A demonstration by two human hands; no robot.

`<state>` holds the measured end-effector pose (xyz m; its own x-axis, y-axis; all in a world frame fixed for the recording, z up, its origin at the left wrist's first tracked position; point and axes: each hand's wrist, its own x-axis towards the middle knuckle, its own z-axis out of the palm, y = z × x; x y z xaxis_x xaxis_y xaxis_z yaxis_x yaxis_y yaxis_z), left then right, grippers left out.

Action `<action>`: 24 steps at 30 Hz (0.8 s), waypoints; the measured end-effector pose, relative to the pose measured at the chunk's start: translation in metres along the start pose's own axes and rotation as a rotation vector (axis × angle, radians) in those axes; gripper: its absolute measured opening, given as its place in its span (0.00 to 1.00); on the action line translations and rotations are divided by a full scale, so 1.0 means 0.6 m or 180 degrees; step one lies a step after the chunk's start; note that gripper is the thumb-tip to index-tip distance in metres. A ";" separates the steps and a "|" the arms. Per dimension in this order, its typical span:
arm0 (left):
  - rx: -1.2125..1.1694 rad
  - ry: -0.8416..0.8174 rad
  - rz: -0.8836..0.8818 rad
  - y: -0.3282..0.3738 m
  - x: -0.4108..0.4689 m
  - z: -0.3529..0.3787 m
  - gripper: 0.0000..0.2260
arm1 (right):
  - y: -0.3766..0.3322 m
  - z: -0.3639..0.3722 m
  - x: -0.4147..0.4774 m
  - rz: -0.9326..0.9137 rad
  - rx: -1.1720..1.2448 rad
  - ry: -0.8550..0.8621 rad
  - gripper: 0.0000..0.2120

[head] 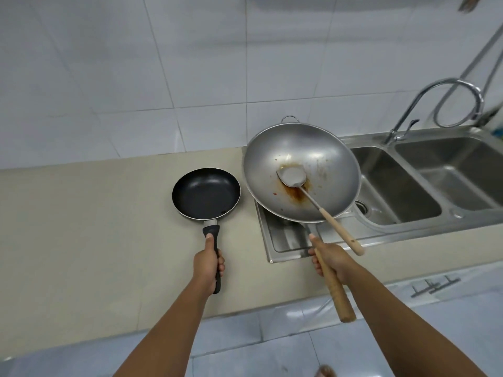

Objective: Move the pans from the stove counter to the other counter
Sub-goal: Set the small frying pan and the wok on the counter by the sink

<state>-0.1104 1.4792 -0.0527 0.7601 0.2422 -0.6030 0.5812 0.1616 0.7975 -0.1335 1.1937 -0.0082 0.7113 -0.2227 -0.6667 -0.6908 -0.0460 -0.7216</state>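
Small round black non-stick frying pan [206,194] with pale rim, empty, over the beige tabletop [81,227] at left; black handle clamped in the left hand [208,263]. Just right, large round silver steel wok [300,171], brown sauce stains inside, held above the steel sink [402,183] drainboard; wooden handle gripped by the right hand [330,261]. Metal spatula with wooden handle [313,197] lying in the wok. Chrome tap [446,96] far right.
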 end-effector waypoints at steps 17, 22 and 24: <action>0.0515 0.0157 0.0413 -0.022 -0.015 0.004 0.20 | 0.007 0.037 0.005 -0.0580 -0.1215 0.0928 0.21; 0.1107 0.0462 0.0805 -0.063 -0.056 -0.002 0.21 | 0.006 0.038 -0.004 -0.0783 -0.1884 0.0917 0.19; 0.1202 0.0576 0.0899 -0.087 -0.086 -0.003 0.21 | 0.009 0.032 -0.010 -0.0866 -0.1969 0.0815 0.17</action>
<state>-0.1808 1.4602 -0.0632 0.8597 0.3940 -0.3252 0.4502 -0.2833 0.8468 -0.1390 1.2136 -0.0117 0.8681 -0.3428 -0.3591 -0.4947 -0.6582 -0.5675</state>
